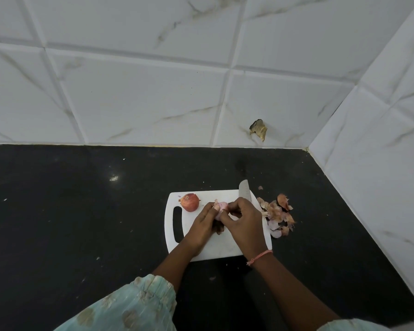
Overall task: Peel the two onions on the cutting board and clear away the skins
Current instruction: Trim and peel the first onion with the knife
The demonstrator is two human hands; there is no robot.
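Nearest me, both forearms reach in over the near edge of the countertop [81, 211]; a pink thread band [259, 256] circles the right wrist.

Over the middle of the white cutting board [215, 247], my left hand [202, 225] cups the partly peeled onion [221, 206] from below and the left, fingers curled round it. My right hand [244, 223] closes on it from the right, thumb and fingertips pinching at its top. Pale flesh shows; a flake of skin stands up at its far end. How much skin is left underneath, I cannot tell.

Judgement on the step: keep the left grip firm but not crushing, roll the bulb between pulls, lift skin from the cut end downward in strips, not crumbs.

Second onion [189, 202]: unpeeled, red-brown, at the board's far-left corner, just beyond the handle slot. Roughly half the peeling is outstanding.

Knife [244, 191]: blade lies over the far-right edge, just beyond my right hand. Mind the knuckles.

Skins pile [277, 216]: on the countertop off the board's right edge; not yet cleared.
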